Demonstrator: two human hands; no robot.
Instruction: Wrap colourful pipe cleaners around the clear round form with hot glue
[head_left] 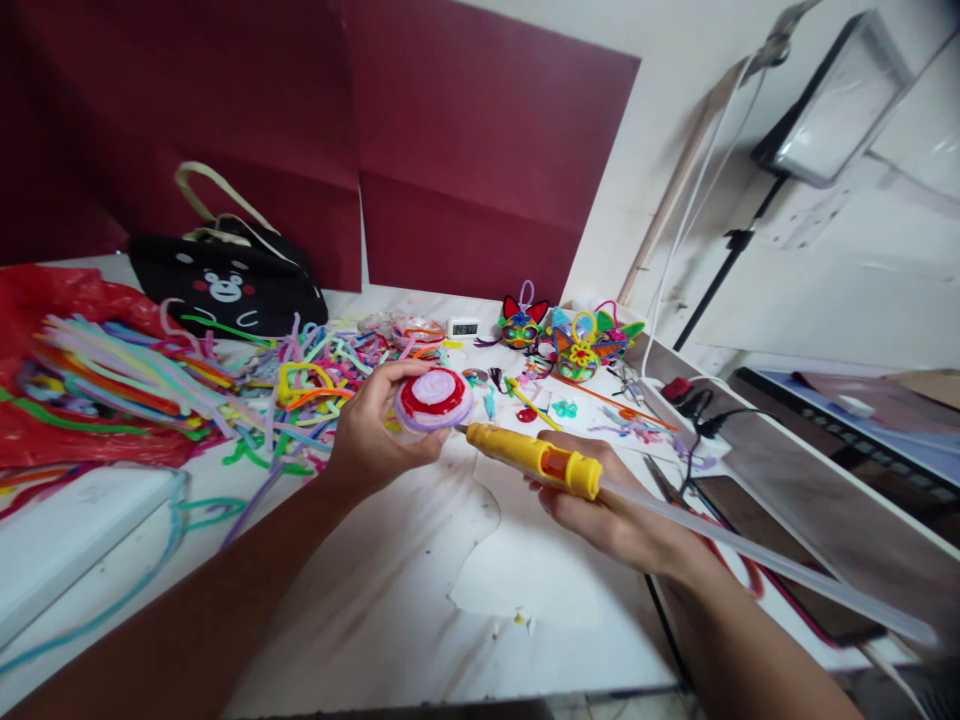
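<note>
1. Over the near part of the table [360,600], you hold the disc [433,400], lilac and red, off the surface. Your left hand [379,425] is clamped on its rim, thumb at the lower edge, fingers behind the upper left.
2. Your right hand [611,525] is closed around the glue gun [517,450]; its trigger is hidden, so you cannot tell whether it is pressed.
3. The step looks like gluing along the disc's edge. The nozzle is at the lower right rim, close to your left thumb; whether it touches is unclear.
4. The next move seems to call for a steady disc, a small turn of the rim, and that thumb kept off the hot tip.
5. The glue stick [750,545] juts back over your right forearm and could snag. Beneath that arm runs a cord [660,620]; the phone [787,555] lies to the right.
6. Beyond the disc are stems [120,365] on red plastic [22,445], ornaments [523,328], a clock [463,327] and a black bag [225,280].
</note>
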